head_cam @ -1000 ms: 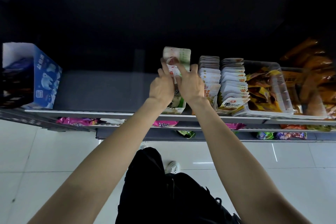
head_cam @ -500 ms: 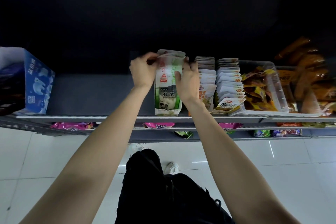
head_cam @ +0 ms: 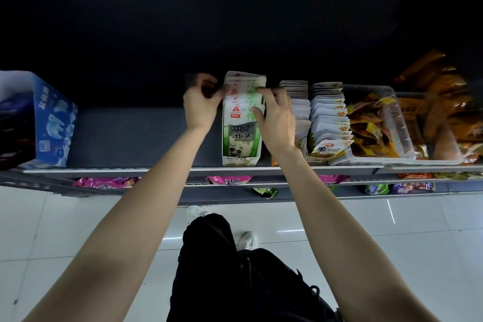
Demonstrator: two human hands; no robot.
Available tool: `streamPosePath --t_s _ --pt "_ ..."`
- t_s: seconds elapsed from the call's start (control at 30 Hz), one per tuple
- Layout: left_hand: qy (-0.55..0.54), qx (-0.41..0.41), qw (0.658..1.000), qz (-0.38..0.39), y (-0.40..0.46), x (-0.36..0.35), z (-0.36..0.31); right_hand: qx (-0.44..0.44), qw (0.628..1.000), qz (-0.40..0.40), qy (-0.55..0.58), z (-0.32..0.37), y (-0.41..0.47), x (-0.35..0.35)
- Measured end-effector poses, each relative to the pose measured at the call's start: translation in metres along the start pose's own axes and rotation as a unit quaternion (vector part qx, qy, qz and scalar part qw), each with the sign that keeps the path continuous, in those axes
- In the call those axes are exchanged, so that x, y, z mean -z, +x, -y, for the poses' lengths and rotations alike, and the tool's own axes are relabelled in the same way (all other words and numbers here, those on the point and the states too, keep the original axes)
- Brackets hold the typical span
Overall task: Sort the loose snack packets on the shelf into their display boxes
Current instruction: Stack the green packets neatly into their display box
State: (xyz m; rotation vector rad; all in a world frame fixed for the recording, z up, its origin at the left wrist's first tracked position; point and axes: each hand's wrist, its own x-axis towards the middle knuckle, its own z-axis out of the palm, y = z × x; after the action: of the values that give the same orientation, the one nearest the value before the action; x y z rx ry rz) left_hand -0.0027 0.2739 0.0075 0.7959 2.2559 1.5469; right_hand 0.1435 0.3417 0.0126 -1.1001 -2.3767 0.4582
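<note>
Two hands at the bamboo-shoot packets

Both hands work a green-and-white display box [head_cam: 241,138] standing at the shelf [head_cam: 125,136] front edge. I see my left hand [head_cam: 201,106], fingers curled, pinching the packets [head_cam: 244,91] at their left side. My right hand [head_cam: 277,115] lies spread against their right side, fingertips on top. Beside it stand more packet rows [head_cam: 328,117] and a clear bin [head_cam: 379,123].

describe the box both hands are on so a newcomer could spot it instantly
Look at the top shelf, about midway along its front edge. The box stands between the left hand and right hand, filled with upright packets. Unlike the plain rows of white packets to its right, it is green and white with a panda printed on its front.
</note>
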Motion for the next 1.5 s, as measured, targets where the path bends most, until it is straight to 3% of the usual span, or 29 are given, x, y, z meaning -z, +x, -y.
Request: streamPosePath --t_s 0.3,0.4,0.53,0.7,0.9,1.07,1.27,1.37,1.5 --pt "0.034 0.093 0.992 0.082 -0.013 -0.003 0.014 0.036 0.994 0.056 -0.084 0.008 0.017 0.001" --pt "0.065 0.066 0.991 0.096 -0.019 -0.004 0.005 0.030 0.993 0.059 -0.098 0.008 0.018 -0.003" --pt "0.217 -0.026 0.965 0.148 -0.030 -0.005 -0.007 0.057 0.985 0.097 -0.128 0.009 0.021 -0.005" --pt "0.281 0.016 0.938 0.204 -0.045 -0.010 0.000 0.074 0.989 0.106 -0.074 0.008 0.022 -0.001" --pt "0.248 0.039 0.946 0.205 -0.045 -0.003 0.001 0.006 0.997 -0.030 0.071 0.001 -0.035 0.006" --pt "0.227 0.029 0.947 0.225 -0.045 -0.011 0.002 -0.111 0.984 0.102 0.095 -0.001 -0.078 -0.004" --pt "0.215 0.051 0.943 0.248 -0.052 -0.024 -0.007 -0.148 0.978 0.134 0.061 -0.007 -0.080 0.007" --pt "0.202 0.075 0.951 0.223 -0.056 -0.026 -0.015 -0.143 0.978 0.139 0.053 -0.008 -0.081 0.012" --pt "0.132 0.018 0.989 0.058 -0.042 -0.024 -0.021 -0.128 0.982 0.135 0.030 -0.015 -0.081 0.013"
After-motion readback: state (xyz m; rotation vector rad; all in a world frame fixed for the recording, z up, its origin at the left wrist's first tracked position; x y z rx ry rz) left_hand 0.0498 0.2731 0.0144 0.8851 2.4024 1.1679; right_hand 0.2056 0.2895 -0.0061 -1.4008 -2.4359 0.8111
